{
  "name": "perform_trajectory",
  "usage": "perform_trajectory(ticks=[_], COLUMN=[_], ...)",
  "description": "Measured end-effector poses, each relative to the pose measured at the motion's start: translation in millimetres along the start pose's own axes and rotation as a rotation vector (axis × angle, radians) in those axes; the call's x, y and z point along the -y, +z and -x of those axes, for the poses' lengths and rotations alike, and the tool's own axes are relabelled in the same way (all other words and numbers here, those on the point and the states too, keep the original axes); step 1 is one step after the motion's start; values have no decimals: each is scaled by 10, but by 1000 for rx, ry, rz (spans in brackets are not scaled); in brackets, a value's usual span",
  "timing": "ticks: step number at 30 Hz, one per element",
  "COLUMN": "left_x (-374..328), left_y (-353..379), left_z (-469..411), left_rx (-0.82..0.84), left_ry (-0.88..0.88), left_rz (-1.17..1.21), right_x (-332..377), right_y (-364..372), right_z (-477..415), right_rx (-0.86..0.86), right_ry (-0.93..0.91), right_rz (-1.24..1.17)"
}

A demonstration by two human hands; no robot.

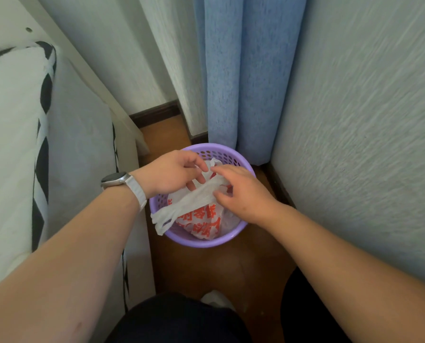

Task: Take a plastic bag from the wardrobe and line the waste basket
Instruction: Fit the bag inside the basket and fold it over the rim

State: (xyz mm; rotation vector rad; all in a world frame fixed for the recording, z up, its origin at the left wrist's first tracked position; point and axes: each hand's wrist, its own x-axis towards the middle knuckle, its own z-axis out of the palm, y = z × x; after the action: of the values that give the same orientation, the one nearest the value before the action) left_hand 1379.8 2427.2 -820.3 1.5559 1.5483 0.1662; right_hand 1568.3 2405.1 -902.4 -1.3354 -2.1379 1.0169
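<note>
A round purple waste basket (221,240) with a perforated wall stands on the brown floor in a corner. A white plastic bag (201,222) with red printed characters lies inside it, and its twisted handles trail over the basket's left rim. My left hand (168,173), with a white watch on the wrist, pinches the bag's upper edge above the basket. My right hand (241,191) grips the bag's bunched handle part just to the right of it. The two hands almost touch over the basket's middle.
A bed (13,144) with white bedding and a black-and-white edge fills the left side, close to the basket. A blue curtain (241,78) hangs behind the basket. A textured wall (362,144) runs along the right. My dark-clothed knees (179,320) are at the bottom.
</note>
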Motion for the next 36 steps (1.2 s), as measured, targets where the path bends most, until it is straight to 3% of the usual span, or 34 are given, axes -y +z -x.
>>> perform_trajectory(ticks=[4, 7, 10, 15, 19, 23, 27, 31, 36], left_x=[95, 173, 281, 390, 463, 558, 610, 475, 257], left_y=[100, 110, 139, 195, -6, -132, -146, -80, 89], left_z=[-44, -86, -87, -116, -114, -83, -61, -12, 99], left_rx=[50, -147, -186, -189, -369, -547, -586, -555, -652], left_ry=[-71, -82, -178, -163, -134, -228, -268, -115, 365], left_rz=[-6, -340, -598, -563, -508, -482, -555, -653, -835], right_x=[64, -5, -54, -82, -152, -297, -416, -416, -414], right_y=[88, 37, -112, -282, -320, -485, -648, -612, -632], right_z=[-9, 16, 50, 144, 274, 549, 751, 784, 723], right_rx=[73, 96, 51, 111, 172, 259, 282, 302, 214], right_ry=[-61, -44, -31, 64, 32, 124, 259, 245, 289], right_rz=[122, 119, 20, 43, 214, 369, 440, 417, 329])
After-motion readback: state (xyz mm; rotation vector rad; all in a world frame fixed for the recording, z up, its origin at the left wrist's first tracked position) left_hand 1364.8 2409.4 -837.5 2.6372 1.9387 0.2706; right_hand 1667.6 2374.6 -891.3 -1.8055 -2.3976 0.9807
